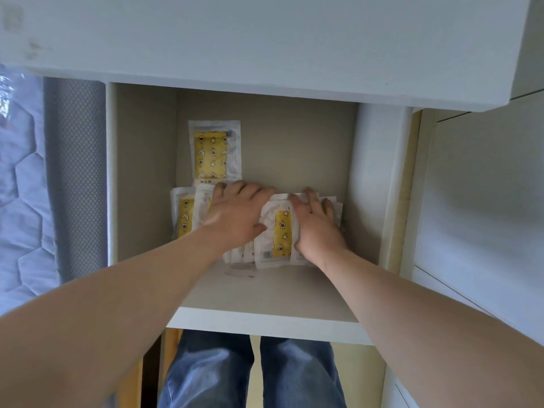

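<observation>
Both hands were down in the open white cabinet compartment (265, 322), working on the loose pile of white sealed packets with yellow star-and-flower printed inserts (281, 234). That pile sat at the centre of the shelf floor, a touch towards 6 o'clock, fanned out and uneven.

The left hand (235, 213) lay flat across the pile's 9 o'clock side, fingers spread and straight, pressing down and holding nothing. The right hand (316, 225) covered the 3 o'clock side, its fingers bent a little over the far edge of the packets. Whether it had actually gripped them or was only resting on top could not be told.

One more packet of the same kind (213, 151) stood leaning on the beige back wall (294, 136) at 11 o'clock, just beyond the left fingertips. Another (184, 214) poked out at 9 o'clock, partly under the left wrist.

This looked like the gathering step: the scattered packets being squared into one stack. The next move would call for both palms to close in from 9 and 3 and tidy the edges, and the two strays would want pulling in too.

Blue jeans (212, 369) showed below at 6 o'clock, a quilted mattress (20, 187) at 9.
</observation>
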Motion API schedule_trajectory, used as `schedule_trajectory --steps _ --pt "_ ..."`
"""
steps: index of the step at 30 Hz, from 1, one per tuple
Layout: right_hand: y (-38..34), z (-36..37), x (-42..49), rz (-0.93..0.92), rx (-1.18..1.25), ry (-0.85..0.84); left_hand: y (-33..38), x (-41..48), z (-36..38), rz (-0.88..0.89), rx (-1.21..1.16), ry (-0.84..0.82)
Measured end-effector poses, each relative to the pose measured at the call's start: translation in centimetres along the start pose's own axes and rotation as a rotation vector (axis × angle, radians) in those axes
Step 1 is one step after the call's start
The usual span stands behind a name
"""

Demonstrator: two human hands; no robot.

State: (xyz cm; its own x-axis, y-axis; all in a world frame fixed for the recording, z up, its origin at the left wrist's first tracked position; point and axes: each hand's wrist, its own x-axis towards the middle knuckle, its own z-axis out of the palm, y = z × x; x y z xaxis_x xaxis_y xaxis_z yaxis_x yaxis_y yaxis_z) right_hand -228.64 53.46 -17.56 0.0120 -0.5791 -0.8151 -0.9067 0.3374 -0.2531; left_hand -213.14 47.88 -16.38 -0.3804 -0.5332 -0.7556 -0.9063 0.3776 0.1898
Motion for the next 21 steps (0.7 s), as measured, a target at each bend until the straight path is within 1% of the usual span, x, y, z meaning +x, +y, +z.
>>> schedule_trajectory --steps 3,5,7,9,11,13,15,21 --pt "0.3 0.1 -0.1 0.078 0.049 0.048 -0.2 -0.6 1.0 -0.094 -0.021 -0.038" --pt "0.2 0.2 -0.2 0.098 0.068 0.036 -0.2 -0.7 1.4 -0.105 -0.035 -0.08" --pt "0.0 0.2 -0.3 0.101 0.089 0.022 -0.2 -0.7 1.2 -0.096 -0.042 -0.082" --pt "-0.4 0.0 -0.7 0.099 0.115 0.038 0.0 -1.0 0.8 -0.091 -0.024 -0.058" --pt "-0.9 -0.7 -1.5 0.082 0.123 0.088 0.5 -1.7 0.3 -0.103 -0.024 -0.002" --pt "-1.8 -1.6 -2.6 0.076 0.141 0.131 1.0 -2.9 -0.5 -0.128 -0.082 0.059" --pt "-2.9 -2.7 -4.1 0.093 0.18 0.139 1.4 -4.4 -1.5 -0.128 -0.118 0.093" --pt "-6.2 -6.0 -10.5 0.226 0.473 0.271 2.5 -9.8 -6.4 -0.099 -0.224 0.128"
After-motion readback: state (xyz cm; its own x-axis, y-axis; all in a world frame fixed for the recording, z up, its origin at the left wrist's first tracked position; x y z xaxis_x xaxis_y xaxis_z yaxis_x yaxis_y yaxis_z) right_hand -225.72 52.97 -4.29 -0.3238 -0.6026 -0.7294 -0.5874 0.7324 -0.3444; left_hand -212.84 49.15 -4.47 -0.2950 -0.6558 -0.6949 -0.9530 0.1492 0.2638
